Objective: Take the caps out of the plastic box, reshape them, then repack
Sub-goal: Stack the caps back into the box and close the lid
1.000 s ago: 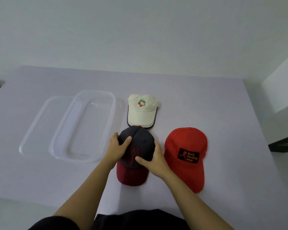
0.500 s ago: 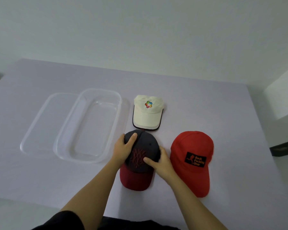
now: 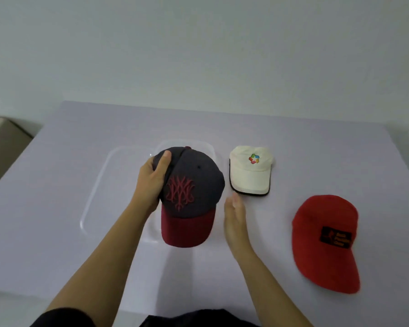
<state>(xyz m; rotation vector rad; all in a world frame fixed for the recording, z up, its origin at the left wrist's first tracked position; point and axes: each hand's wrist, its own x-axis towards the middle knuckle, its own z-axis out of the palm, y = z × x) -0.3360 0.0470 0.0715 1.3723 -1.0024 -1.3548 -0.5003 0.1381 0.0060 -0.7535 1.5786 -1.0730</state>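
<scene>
My left hand (image 3: 151, 182) grips the left side of a dark grey cap (image 3: 194, 185) with a maroon brim, thumb on its crown, and holds it raised above the clear plastic box (image 3: 208, 149). The cap hides most of the box. To the cap's right, my right hand (image 3: 234, 215) is apart from it, fingers straight, holding nothing. A white cap (image 3: 250, 171) with a coloured logo lies on the table beside the box. A red cap (image 3: 326, 239) with a black patch lies further right and nearer me.
The clear lid (image 3: 97, 192) lies flat under and to the left of the box. Everything rests on a pale lilac table (image 3: 57, 232) against a plain wall. The table's left edge drops off beside a beige surface (image 3: 0, 147).
The dark cap went from lying on the table under both hands to being lifted leftward over the box by my left hand alone. My right hand let go. The view swung left.
</scene>
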